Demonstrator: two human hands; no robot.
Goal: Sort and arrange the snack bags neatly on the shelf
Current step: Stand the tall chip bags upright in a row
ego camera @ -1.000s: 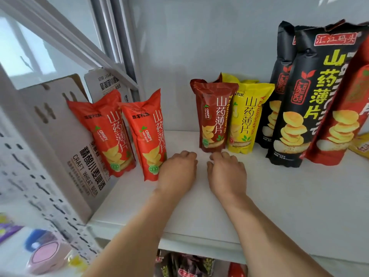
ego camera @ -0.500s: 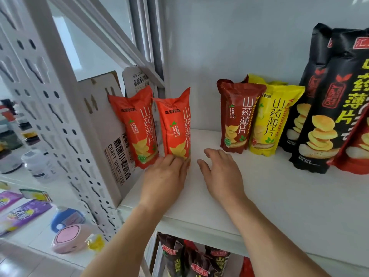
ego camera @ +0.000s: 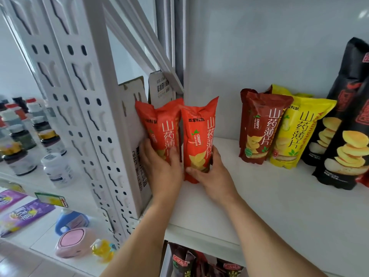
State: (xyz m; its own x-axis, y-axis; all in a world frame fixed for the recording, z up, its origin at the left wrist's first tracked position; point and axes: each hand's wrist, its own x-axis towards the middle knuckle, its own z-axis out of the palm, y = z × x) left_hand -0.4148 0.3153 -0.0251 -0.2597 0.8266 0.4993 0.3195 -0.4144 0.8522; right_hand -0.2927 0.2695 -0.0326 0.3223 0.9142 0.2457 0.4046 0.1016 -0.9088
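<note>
Orange snack bags are standing upright side by side on the white shelf (ego camera: 259, 206): the left orange bag (ego camera: 161, 128) is being gripped low down by the left hand (ego camera: 161, 168), the right orange bag (ego camera: 199, 136) by the right hand (ego camera: 211, 174). A cardboard box (ego camera: 135, 140) is leaning just left of the left hand. Well right of the right hand, a dark red bag (ego camera: 259, 124), yellow bag (ego camera: 295, 132) and black bags (ego camera: 347, 136) are standing.

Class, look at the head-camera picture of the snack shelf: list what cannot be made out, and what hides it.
- Left orange snack bag: lower print, covered by the left hand.
- Tall black snack bag: right side, cut by the frame edge.
- Dark snack bags on the lower shelf: mostly hidden under the white shelf board.
</note>
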